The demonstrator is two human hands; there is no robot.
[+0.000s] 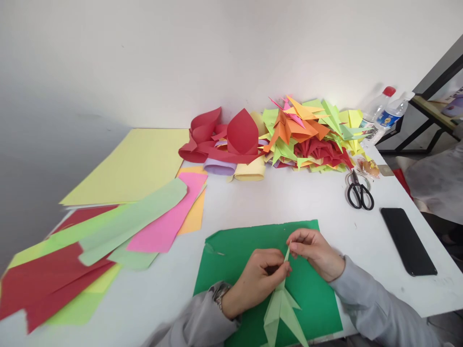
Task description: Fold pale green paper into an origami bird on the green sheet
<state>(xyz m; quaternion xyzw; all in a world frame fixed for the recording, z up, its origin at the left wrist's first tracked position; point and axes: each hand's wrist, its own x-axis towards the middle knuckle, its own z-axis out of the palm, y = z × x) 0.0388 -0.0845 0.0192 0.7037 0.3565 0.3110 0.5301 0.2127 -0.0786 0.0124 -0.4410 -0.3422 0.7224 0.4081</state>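
A pale green folded paper figure [280,311], looking like an origami crane, hangs tip-up over a dark green sheet [231,250]. Its wing-like points spread toward the bottom of the view. My left hand [256,279] pinches the narrow neck of the figure between thumb and fingers. At the very tip, my right hand [314,250] is closed, with thumb and forefinger on the pointed end. Part of the neck is hidden behind my left fingers.
Loose coloured paper strips [133,226] and a yellow sheet [133,159] cover the left. Rolled red paper [242,135] and piled folded figures [307,130] stand at the back. Scissors [360,193], a black phone [408,241] and plastic bottles [392,113] are on the right. A person's sleeve [437,178] shows beyond.
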